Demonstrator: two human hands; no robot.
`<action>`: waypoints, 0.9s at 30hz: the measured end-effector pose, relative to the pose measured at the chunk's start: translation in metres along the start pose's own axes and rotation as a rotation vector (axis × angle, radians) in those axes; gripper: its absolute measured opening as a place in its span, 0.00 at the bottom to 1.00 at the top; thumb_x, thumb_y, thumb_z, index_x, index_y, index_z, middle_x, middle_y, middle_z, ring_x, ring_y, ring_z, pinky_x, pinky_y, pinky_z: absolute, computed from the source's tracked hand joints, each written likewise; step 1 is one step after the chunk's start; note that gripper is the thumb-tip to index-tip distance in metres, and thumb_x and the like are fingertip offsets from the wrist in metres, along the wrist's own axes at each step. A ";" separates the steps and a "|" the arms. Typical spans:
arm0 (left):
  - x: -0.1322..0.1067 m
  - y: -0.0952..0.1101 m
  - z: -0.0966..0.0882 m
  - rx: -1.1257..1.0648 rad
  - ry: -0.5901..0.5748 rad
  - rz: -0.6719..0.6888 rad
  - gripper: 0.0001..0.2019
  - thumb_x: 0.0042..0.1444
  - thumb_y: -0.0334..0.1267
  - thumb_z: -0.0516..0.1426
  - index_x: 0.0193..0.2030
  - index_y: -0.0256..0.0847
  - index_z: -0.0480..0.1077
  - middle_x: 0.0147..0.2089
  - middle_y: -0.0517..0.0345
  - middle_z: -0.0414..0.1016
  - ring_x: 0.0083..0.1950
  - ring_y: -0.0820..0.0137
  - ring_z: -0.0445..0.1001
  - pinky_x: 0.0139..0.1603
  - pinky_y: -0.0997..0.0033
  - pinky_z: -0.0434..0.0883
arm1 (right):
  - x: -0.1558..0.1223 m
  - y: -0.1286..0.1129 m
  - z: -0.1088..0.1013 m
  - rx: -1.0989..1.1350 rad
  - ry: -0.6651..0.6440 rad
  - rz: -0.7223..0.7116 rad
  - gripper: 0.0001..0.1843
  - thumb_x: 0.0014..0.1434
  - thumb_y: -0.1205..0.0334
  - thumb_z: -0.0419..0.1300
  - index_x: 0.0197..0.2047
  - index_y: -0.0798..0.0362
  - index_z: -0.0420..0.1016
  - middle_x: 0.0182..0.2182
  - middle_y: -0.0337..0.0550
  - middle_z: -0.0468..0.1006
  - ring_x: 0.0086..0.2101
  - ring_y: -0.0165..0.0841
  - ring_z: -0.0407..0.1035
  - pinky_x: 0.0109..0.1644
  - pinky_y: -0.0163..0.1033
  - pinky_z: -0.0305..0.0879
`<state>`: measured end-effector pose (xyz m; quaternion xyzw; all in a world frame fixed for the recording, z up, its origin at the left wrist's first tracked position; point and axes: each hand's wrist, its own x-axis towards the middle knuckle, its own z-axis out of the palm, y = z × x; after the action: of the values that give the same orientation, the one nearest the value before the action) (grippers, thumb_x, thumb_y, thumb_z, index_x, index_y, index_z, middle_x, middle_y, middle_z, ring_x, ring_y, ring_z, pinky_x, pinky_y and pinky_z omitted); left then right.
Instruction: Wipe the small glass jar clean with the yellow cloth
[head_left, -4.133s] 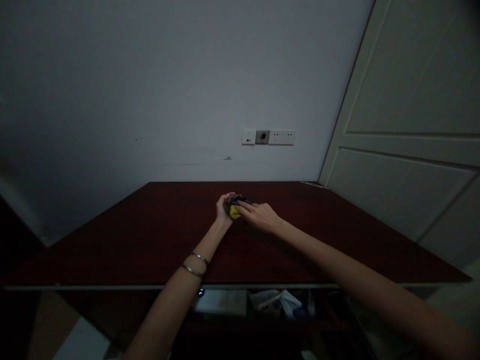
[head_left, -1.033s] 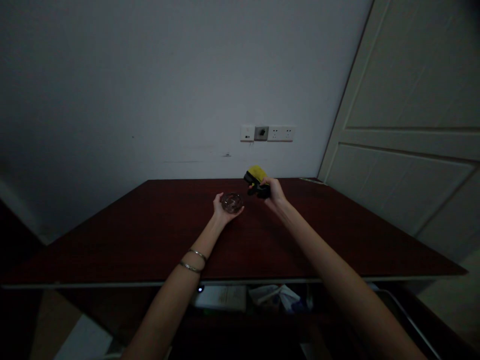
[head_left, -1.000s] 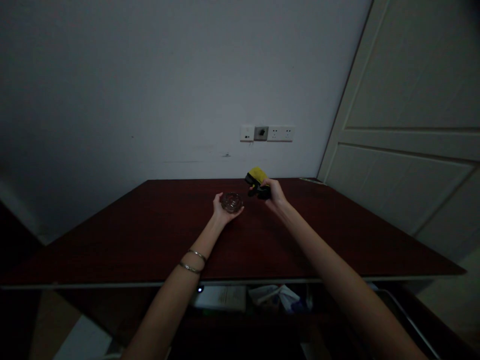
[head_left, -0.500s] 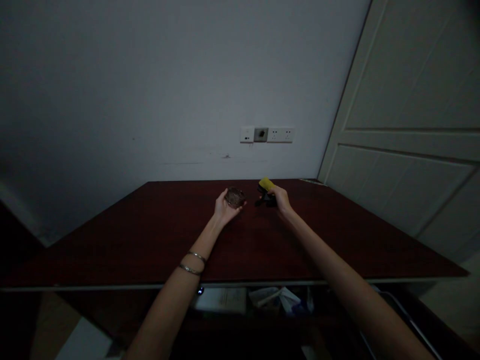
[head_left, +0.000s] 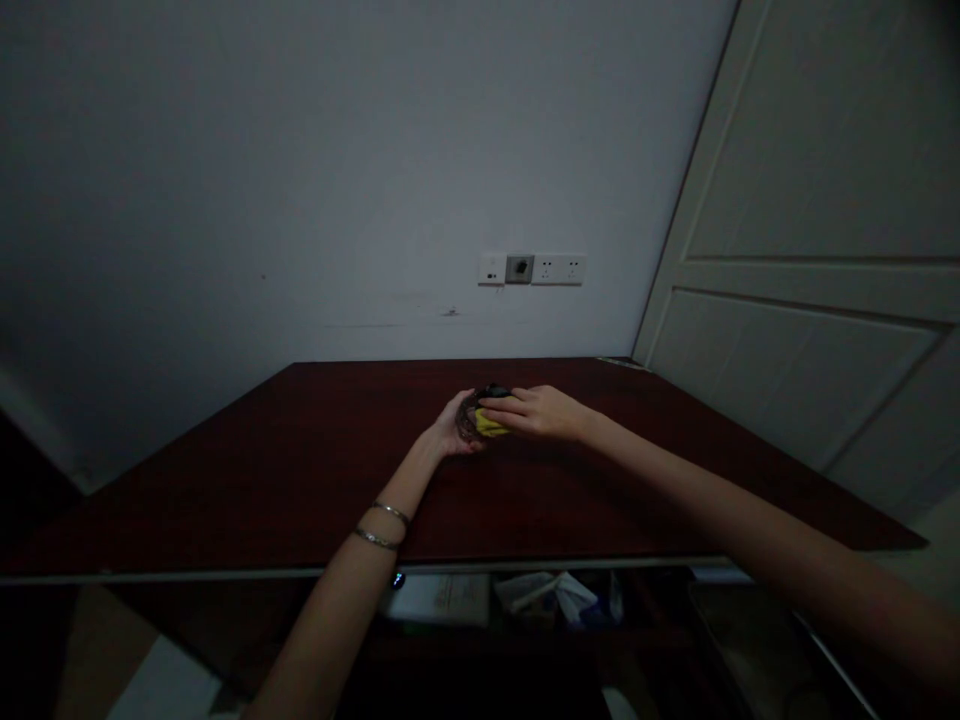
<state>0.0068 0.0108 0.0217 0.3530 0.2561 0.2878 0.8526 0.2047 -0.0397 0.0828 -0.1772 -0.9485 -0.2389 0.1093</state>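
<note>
My left hand (head_left: 446, 428) is closed around a small, see-through brownish glass bowl (head_left: 465, 420), raised over the dark red tabletop (head_left: 360, 480). Two metal bangles circle that wrist. From the right, my right hand (head_left: 549, 412) presses a yellow and black cloth-like piece (head_left: 489, 424) against the bowl's opening. Its yellow part shows below my fingers and its black part above them. Much of the bowl is covered by the piece and my fingers, and its exact kind is hard to make out in the dim light.
Behind the table rises a pale wall with a row of sockets (head_left: 531, 269). A white panelled door (head_left: 810, 330) stands at the right. Under the tabletop's front edge, a shelf holds a white box (head_left: 439, 600) and crumpled plastic bags (head_left: 559, 600).
My right hand has moved left and slightly down, bringing the yellow and black piece from beside the glass bowl onto it. The bowl has tilted toward the right and lowered slightly in my left hand.
</note>
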 end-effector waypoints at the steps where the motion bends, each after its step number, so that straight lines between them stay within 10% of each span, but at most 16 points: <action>1: 0.000 -0.001 0.002 0.033 -0.014 -0.045 0.22 0.49 0.55 0.48 0.32 0.34 0.67 0.26 0.43 0.72 0.21 0.63 0.70 0.10 0.75 0.57 | 0.000 0.001 0.000 -0.001 -0.009 -0.029 0.19 0.60 0.64 0.47 0.54 0.49 0.61 0.55 0.47 0.63 0.39 0.33 0.65 0.32 0.35 0.61; 14: -0.001 -0.009 0.001 0.279 -0.105 -0.326 0.28 0.48 0.61 0.45 0.33 0.34 0.67 0.26 0.38 0.73 0.26 0.55 0.73 0.14 0.63 0.66 | 0.008 0.000 0.000 -0.078 -0.264 -0.325 0.24 0.54 0.62 0.52 0.55 0.50 0.59 0.54 0.46 0.64 0.43 0.38 0.61 0.30 0.36 0.60; 27: 0.007 -0.002 -0.008 0.328 0.132 -0.016 0.24 0.50 0.55 0.44 0.29 0.34 0.67 0.20 0.44 0.71 0.14 0.66 0.66 0.10 0.70 0.61 | 0.006 -0.026 0.031 -0.159 -0.186 0.210 0.24 0.57 0.69 0.45 0.57 0.49 0.57 0.58 0.46 0.57 0.47 0.44 0.58 0.28 0.38 0.64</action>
<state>0.0072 0.0187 0.0137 0.4657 0.3578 0.2578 0.7673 0.1857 -0.0442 0.0469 -0.3046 -0.9089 -0.2830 0.0310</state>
